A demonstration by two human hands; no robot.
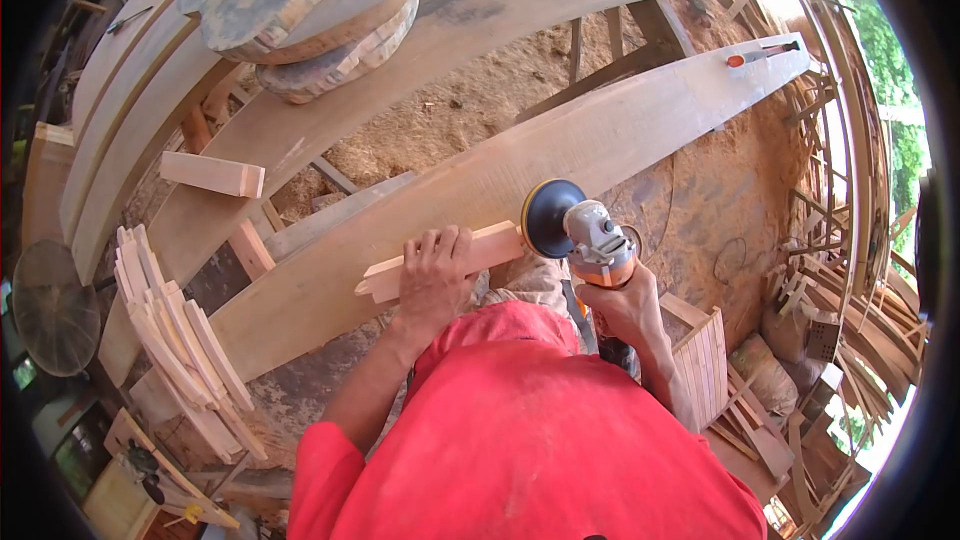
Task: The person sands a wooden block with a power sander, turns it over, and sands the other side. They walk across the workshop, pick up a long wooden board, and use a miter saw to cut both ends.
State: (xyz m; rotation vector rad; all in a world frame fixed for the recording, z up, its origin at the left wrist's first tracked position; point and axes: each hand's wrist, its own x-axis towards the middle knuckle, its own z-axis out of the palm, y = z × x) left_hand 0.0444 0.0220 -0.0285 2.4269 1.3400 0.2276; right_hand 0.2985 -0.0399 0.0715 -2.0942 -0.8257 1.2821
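My left hand (437, 275) is closed over a short pair of wooden slats (488, 247), which lie together above a long pale plank. In my right hand (628, 305) is an angle grinder (603, 248) with an orange and grey body, gripped round its housing. Its round black disc (552, 218) faces left, with the disc's edge right at the slats' right end. The long plank (560, 155) runs from lower left to upper right beneath the slats and the disc.
Thick round wood slabs (330, 15) are stacked on a curved board (480, 0) at upper left. A short wood block (212, 174) rests nearby. Narrow slats (185, 340) are piled at left. An orange-handled tool (750, 57) lies at the plank's far end. Sawdust (430, 120) covers the ground.
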